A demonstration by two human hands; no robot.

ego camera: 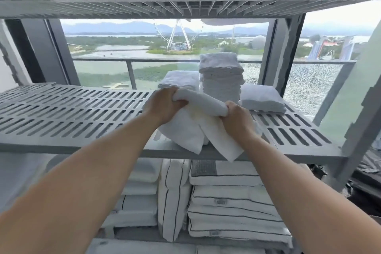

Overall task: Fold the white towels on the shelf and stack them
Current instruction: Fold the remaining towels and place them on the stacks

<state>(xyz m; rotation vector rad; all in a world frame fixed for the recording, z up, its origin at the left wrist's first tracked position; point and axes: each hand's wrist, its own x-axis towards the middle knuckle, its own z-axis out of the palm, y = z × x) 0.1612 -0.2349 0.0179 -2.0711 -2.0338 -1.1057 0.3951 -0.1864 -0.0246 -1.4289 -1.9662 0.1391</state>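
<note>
Gripping a white towel [201, 102] at either end, the left hand [162, 107] and right hand [237, 118] curl tightly round its bunched top edge above the slotted grey shelf [72, 109]. The towel's loose ends drape over the shelf's front lip. A tall stack of folded towels [221, 80] stands just behind.

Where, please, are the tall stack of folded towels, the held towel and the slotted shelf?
tall stack of folded towels [221, 80]: head view, front face, mid-height.
held towel [201, 100]: head view, rolled upper fold.
slotted shelf [61, 142]: head view, front rim, left part.
</note>
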